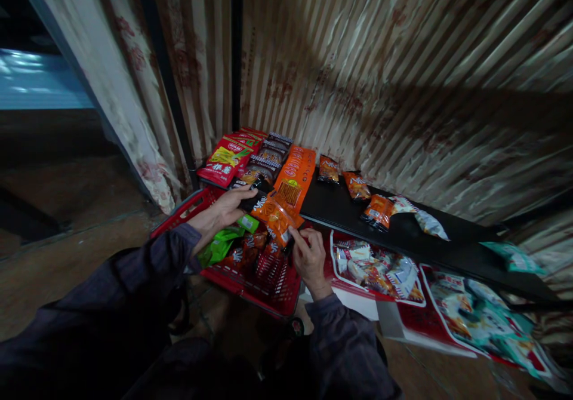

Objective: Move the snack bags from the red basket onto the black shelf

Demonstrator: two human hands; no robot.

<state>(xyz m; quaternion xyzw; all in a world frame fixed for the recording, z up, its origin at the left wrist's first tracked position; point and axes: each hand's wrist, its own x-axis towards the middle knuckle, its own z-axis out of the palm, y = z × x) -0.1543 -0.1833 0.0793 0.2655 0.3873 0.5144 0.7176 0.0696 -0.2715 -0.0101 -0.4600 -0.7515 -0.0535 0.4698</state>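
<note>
Above a red shopping basket, an orange snack bag with a black end is between my two hands. My left hand grips its black end, thumb on top. My right hand is closed at the lower right corner, index finger against the wrapper and the other fingers curled; what lies under them is hidden. In the basket below are green packets and more orange snack bags.
On the black shelf are red bags, dark-topped packets, a flat orange packet, loose orange bags and white packets. Baskets of white packets and teal packets stand right. Curtains hang behind.
</note>
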